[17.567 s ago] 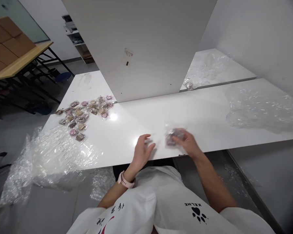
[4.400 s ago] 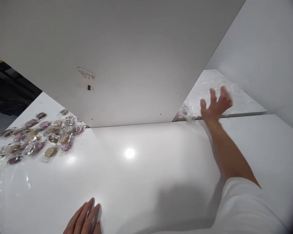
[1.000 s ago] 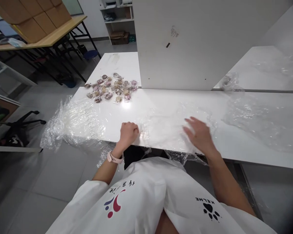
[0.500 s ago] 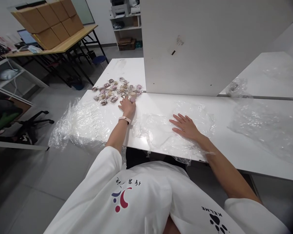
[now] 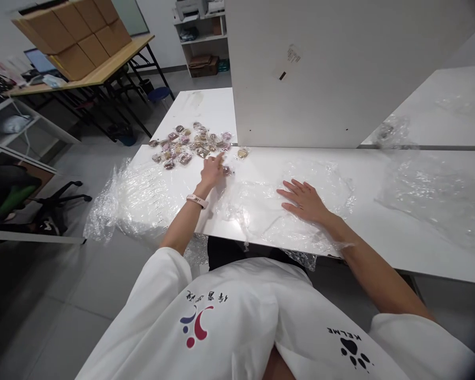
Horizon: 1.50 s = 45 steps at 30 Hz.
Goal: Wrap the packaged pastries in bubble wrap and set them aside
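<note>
My left hand (image 5: 212, 171), with a pale wristband (image 5: 197, 200), reaches to the near edge of a spread of small, clear-wrapped brown, yellow and purple pieces (image 5: 185, 158). Its fingers are stretched out and partly apart. One purple wrapped piece (image 5: 226, 170) lies right beside these fingers, and a yellow wrapped piece (image 5: 243, 153) rests farther right, apart from the pile. My right hand (image 5: 305, 202) lies flat, fingers spread, on a sheet of clear plastic film (image 5: 257, 203) on the white table (image 5: 364, 184). Whether the left fingertips touch a piece, I cannot tell.
Crumpled clear plastic (image 5: 138, 198) covers the table's left end and hangs over its edge. More film (image 5: 439, 195) lies at the right. A tall white panel (image 5: 301, 105) stands behind the table. Cardboard boxes (image 5: 75, 37) are stacked on a wooden desk (image 5: 106, 68) at back left.
My left hand has shifted slightly right and its fingers have moved. A yellow piece and a purple piece now show to the right of the pile. My right hand has hardly moved.
</note>
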### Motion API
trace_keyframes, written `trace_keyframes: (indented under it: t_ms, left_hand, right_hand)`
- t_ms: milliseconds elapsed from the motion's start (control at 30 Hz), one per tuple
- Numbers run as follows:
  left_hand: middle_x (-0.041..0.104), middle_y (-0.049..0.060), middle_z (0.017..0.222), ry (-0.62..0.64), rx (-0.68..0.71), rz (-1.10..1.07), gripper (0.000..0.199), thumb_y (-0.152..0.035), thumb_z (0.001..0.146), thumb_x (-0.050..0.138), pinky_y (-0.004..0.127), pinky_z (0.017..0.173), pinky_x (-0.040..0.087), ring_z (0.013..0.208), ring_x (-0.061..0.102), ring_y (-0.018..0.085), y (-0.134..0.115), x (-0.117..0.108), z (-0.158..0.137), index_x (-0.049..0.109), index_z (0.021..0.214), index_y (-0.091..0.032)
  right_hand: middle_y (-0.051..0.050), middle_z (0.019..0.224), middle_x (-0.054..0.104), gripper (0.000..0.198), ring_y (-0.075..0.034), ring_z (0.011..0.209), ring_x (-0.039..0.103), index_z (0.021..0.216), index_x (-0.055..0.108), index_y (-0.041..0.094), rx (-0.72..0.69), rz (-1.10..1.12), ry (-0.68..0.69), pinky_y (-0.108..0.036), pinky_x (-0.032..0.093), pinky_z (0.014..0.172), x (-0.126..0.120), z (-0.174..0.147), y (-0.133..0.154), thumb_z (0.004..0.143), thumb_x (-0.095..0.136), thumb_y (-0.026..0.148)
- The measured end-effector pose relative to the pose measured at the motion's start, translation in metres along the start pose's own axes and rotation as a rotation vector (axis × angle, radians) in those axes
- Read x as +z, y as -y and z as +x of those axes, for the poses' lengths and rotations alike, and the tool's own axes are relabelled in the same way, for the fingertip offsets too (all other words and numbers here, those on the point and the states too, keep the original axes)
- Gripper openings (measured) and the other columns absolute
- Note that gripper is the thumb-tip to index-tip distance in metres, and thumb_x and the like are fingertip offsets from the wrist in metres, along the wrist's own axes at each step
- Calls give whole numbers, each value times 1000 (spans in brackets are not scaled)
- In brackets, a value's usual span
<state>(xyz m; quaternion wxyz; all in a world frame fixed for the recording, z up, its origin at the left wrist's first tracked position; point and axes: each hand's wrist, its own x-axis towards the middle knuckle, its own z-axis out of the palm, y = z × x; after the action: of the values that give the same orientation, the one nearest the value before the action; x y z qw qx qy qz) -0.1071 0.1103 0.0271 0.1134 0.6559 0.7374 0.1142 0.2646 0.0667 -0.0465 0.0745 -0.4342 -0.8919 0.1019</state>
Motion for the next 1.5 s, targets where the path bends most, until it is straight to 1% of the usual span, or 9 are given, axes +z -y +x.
trace_keyframes:
  t_ms: [167, 367, 500, 600, 833, 1100, 1300, 1400, 1500]
  left_hand:
    - [53, 14, 127, 173, 209, 207, 41, -26, 92, 50, 43, 85, 51, 122, 44, 34, -38, 19, 5, 55, 132, -30]
    - [61, 13, 113, 170, 92, 220, 38, -18, 92, 47, 40, 83, 48, 107, 56, 30, -19, 8, 10, 51, 129, -24]
    - [64, 11, 105, 65, -1, 120, 44, -12, 91, 41, 39, 82, 47, 101, 60, 29, -10, -14, 10, 46, 134, -23]
    - [62, 12, 116, -23, 137, 52, 50, -5, 91, 33, 40, 85, 46, 106, 57, 27, -31, -19, 8, 45, 136, -23]
    - [49, 14, 135, 333, 569, 287, 51, -10, 87, 45, 41, 86, 49, 129, 41, 35, -99, 20, 18, 49, 135, -26]
    - [58, 16, 114, 265, 325, 341, 41, -11, 85, 50, 44, 91, 46, 108, 59, 32, -97, 10, 26, 50, 125, -15]
    - [57, 13, 113, 137, 451, 74, 42, -9, 86, 47, 46, 82, 47, 97, 59, 27, -151, -10, -55, 46, 127, -16]
    - [58, 13, 106, 260, 620, 8, 38, -8, 85, 47, 42, 71, 50, 91, 59, 26, -179, 25, -116, 51, 121, -21]
    - [58, 17, 118, 256, 725, 46, 39, -17, 86, 53, 49, 87, 50, 112, 55, 34, -180, 63, -153, 51, 125, -19]
  right_hand:
    - [1, 165, 25, 60, -31, 153, 19, 152, 38, 40, -7, -1, 71, -59, 18, 121, -35, -4, 11, 97, 32, 64]
    - [0, 160, 36, 55, -28, 147, 34, 151, 41, 39, -86, 252, -21, -47, 35, 117, -105, -76, 62, 99, 42, 57]
    - [1, 161, 35, 71, -31, 148, 32, 154, 35, 43, -65, 281, 98, -50, 37, 116, -76, -132, 71, 90, 50, 70]
    - [1, 162, 32, 73, -33, 149, 29, 154, 33, 45, 29, 199, 105, -56, 33, 117, -33, -148, 68, 88, 50, 72]
    - [1, 165, 25, 80, -33, 152, 22, 157, 21, 44, 3, 75, 47, -59, 26, 119, -16, -155, 67, 88, 54, 67]
    - [3, 165, 23, 62, -28, 153, 19, 158, 18, 43, 54, 44, 4, -54, 32, 116, -15, -187, 56, 100, 39, 39]
    - [3, 163, 28, 53, -26, 153, 19, 155, 33, 39, 62, 88, -60, -48, 34, 117, -7, -156, 59, 102, 36, 41]
    - [2, 162, 31, 55, -28, 152, 22, 152, 41, 35, 61, 111, -72, -49, 34, 118, -7, -146, 62, 99, 41, 52]
    - [0, 158, 40, 50, -28, 150, 29, 145, 53, 35, 77, 164, -108, -50, 36, 117, -7, -149, 64, 99, 41, 51]
